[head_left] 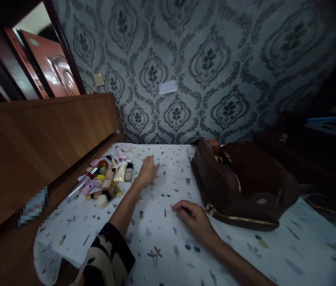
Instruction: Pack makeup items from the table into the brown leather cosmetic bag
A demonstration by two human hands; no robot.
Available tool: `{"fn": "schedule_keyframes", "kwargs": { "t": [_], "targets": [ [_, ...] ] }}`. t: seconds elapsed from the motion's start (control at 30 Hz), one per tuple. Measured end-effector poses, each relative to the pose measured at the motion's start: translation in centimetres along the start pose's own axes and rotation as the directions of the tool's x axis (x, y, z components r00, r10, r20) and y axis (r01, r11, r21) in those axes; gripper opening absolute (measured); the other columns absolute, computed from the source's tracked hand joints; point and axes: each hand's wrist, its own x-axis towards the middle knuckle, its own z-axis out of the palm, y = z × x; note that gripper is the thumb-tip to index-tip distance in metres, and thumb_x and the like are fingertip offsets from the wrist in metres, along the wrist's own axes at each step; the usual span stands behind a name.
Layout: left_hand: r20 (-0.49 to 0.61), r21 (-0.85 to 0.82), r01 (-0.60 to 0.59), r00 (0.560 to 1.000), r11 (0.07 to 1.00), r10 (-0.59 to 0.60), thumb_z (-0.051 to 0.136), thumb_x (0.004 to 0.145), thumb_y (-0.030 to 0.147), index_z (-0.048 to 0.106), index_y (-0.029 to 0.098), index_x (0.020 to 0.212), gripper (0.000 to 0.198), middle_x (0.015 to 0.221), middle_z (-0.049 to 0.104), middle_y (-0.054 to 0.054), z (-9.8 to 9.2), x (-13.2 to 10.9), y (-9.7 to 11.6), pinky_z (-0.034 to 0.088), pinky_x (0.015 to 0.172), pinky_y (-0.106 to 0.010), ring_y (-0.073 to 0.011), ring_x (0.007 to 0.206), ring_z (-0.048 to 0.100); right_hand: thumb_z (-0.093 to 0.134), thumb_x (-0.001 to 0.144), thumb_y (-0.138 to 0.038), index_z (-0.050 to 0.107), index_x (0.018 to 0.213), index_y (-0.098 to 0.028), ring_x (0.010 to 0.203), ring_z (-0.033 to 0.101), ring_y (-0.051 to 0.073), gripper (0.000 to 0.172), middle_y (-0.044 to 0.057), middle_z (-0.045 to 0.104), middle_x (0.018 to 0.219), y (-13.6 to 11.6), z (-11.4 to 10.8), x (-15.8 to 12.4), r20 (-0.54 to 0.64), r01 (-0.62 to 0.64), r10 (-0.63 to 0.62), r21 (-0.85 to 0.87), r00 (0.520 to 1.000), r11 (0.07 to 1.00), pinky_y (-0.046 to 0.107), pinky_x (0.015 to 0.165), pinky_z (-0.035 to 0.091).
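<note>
My left hand (148,171) is over the cloth, just right of a cluster of cosmetics, with its thumb apart from its fingers and nothing visible in it. Nearest to it are a small bottle with a black cap (129,172) and a pale yellow tube (120,172). My right hand (194,218) rests low near the cloth, left of a large brown bag (215,186). Its fingers are loosely curled, with a gap between them and no object showing. The bag gapes open, and gold zips line its edges.
The printed white cloth (162,238) covers the surface. A silver tube (81,187), a pink tube (120,153) and several small jars lie at the left. A wooden board (45,135) borders that side; patterned wallpaper (186,71) rises behind.
</note>
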Motion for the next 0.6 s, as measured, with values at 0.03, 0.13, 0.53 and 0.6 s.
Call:
{"fn": "schedule_keyframes", "kwargs": {
  "t": [0.03, 0.13, 0.53, 0.6],
  "targets": [
    [-0.005, 0.035, 0.053, 0.999, 0.998, -0.053, 0.061, 0.090, 0.020, 0.058, 0.021, 0.114, 0.025, 0.124, 0.063, -0.016, 0.4, -0.1, -1.6, 0.048, 0.105, -0.048, -0.0319, 0.125, 0.058, 0.046, 0.077, -0.030, 0.072, 0.078, -0.019, 0.067, 0.061, 0.020, 0.028, 0.004, 0.070, 0.072, -0.1, 0.0, 0.0, 0.006, -0.005, 0.005, -0.012, 1.000, 1.000, 0.032, 0.068, 0.048],
    [-0.007, 0.141, 0.192, 0.981, 0.971, -0.193, 0.062, 0.092, 0.028, 0.060, 0.016, 0.116, 0.026, 0.120, 0.064, -0.014, 1.0, -0.2, -5.2, 0.052, 0.098, -0.047, -0.0290, 0.117, 0.061, 0.046, 0.078, -0.028, 0.072, 0.078, -0.020, 0.069, 0.062, 0.020, 0.028, 0.004, 0.071, 0.074, 0.0, 0.0, 0.0, 0.014, 0.003, -0.003, -0.027, 1.000, 1.000, 0.032, 0.069, 0.049],
    [0.033, 0.510, 0.219, 0.961, 0.832, -0.274, 0.062, 0.096, 0.035, 0.058, 0.016, 0.127, 0.037, 0.130, 0.059, -0.011, -2.9, 9.2, -8.3, 0.054, 0.096, -0.048, -0.0250, 0.115, 0.061, 0.049, 0.075, -0.005, 0.074, 0.080, -0.018, 0.082, 0.067, 0.016, 0.029, 0.004, 0.073, 0.084, -0.1, 0.3, -0.5, 0.005, -0.003, 0.003, 0.026, 1.000, 1.000, 0.028, 0.077, 0.049],
    [0.042, 0.550, 0.166, 0.973, 0.819, -0.225, 0.062, 0.096, 0.035, 0.057, 0.016, 0.128, 0.038, 0.131, 0.058, -0.011, -4.1, 10.3, -9.1, 0.053, 0.097, -0.049, -0.0257, 0.116, 0.060, 0.049, 0.073, -0.002, 0.075, 0.081, -0.019, 0.080, 0.066, 0.015, 0.031, 0.003, 0.072, 0.083, 0.2, 0.6, -0.4, -0.015, 0.008, -0.007, 0.022, 1.000, 1.000, 0.026, 0.076, 0.048]
  ]
}}
